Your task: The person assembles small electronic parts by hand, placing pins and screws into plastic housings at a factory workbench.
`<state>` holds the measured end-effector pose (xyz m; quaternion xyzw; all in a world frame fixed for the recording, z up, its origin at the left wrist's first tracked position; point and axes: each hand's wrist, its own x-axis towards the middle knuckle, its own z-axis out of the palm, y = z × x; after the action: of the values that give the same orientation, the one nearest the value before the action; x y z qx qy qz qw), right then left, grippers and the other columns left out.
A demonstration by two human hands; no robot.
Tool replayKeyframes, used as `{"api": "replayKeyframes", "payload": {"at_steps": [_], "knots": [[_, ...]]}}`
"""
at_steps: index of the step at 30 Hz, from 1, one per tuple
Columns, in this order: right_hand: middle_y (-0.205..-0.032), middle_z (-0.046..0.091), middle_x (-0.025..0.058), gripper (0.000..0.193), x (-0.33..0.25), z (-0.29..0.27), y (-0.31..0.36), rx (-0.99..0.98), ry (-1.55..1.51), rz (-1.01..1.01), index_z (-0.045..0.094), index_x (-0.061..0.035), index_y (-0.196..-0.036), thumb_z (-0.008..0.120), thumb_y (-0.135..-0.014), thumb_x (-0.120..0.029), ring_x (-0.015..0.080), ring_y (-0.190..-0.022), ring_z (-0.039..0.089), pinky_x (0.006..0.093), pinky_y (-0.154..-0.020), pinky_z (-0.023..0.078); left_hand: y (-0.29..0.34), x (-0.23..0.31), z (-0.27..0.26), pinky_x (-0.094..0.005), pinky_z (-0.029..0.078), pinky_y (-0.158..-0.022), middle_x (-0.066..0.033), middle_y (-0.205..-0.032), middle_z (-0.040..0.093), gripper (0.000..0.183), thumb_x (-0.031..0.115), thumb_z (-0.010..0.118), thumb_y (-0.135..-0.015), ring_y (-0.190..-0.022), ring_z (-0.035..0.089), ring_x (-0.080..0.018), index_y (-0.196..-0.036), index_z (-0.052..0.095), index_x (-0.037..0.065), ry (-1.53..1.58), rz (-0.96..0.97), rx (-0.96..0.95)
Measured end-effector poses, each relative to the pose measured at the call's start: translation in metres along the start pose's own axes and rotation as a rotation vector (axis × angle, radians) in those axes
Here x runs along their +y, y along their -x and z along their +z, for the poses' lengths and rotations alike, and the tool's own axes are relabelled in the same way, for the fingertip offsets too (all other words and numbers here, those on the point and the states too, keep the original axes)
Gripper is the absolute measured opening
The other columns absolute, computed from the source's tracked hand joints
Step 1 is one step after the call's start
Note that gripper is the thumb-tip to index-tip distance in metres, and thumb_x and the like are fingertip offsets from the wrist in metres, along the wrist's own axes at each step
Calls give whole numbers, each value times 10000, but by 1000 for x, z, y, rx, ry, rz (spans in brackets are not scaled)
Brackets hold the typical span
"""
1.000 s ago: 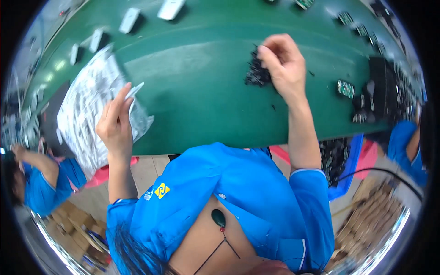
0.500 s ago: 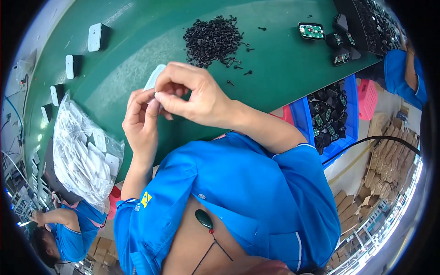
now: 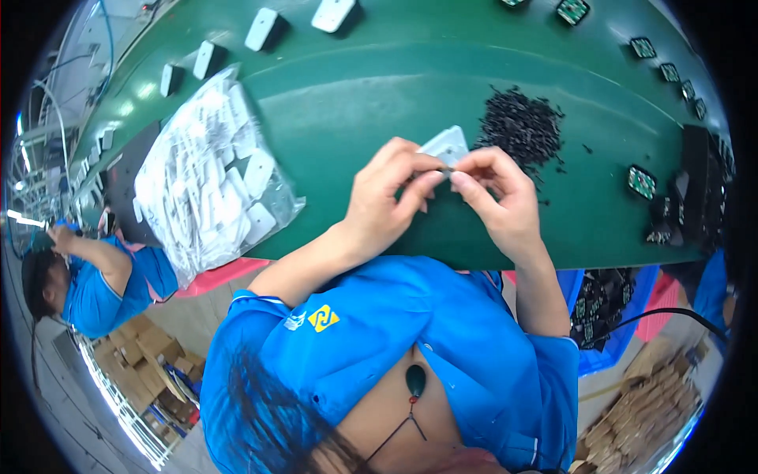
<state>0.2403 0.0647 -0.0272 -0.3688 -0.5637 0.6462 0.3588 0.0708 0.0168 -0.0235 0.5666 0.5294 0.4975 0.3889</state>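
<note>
My left hand [image 3: 395, 182] and my right hand [image 3: 501, 193] meet fingertip to fingertip above the green table [image 3: 355, 103]. Thumb and forefinger of each are closed in a pinch at a tiny dark piece [image 3: 447, 169], too small to name. Directly behind the fingertips is a white plastic cover [image 3: 448, 141] with rounded corners, partly hidden by my fingers. Whether it lies on the table or is held, I cannot tell. Just right of it spreads a heap of small black parts [image 3: 521, 130], close behind my right hand.
A clear plastic bag of white covers [image 3: 213, 174] lies on the left. White-topped black housings [image 3: 264, 30] line the far left edge; green circuit boards in black casings [image 3: 642, 182] sit right. Below the table's right edge stands a blue crate [image 3: 604, 359]. A co-worker [image 3: 118, 276] is at left.
The view has turned, so the table, bag and heap appear shifted. My fingertips still meet in front of the white cover, and a tiny dark piece now shows between them.
</note>
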Motion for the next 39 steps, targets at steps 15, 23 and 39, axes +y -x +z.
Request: {"api": "replayKeyframes", "payload": {"at_steps": [15,23,39], "knots": [[-768,533,24,50,-7,7,-9,126,342,-299,585,-9,-850,616,-829,23,73,-620,474,206,-533,367,3,1,-15,-266,531,-592,-109,-954,548,362,-69,503,-902,-684,623,-140,-1253,459,9,371,-244,-41],[-922,536,64,67,8,32,-24,239,80,-363,519,2,-971,555,-918,-17,90,-739,565,215,-614,464,12,7,-4,-283,546,-666,-120,-948,595,210,102,498,-965,-787,645,-201,-1123,467,-32,640,-448,-157],[-785,554,63,110,-14,38,-23,182,533,-508,604,-39,-852,684,-777,-31,184,-673,505,301,-564,387,-4,5,-28,-332,588,-764,-159,-1067,582,277,14,564,-912,-886,658,-228,-1151,441,-57,686,-378,53]]}}
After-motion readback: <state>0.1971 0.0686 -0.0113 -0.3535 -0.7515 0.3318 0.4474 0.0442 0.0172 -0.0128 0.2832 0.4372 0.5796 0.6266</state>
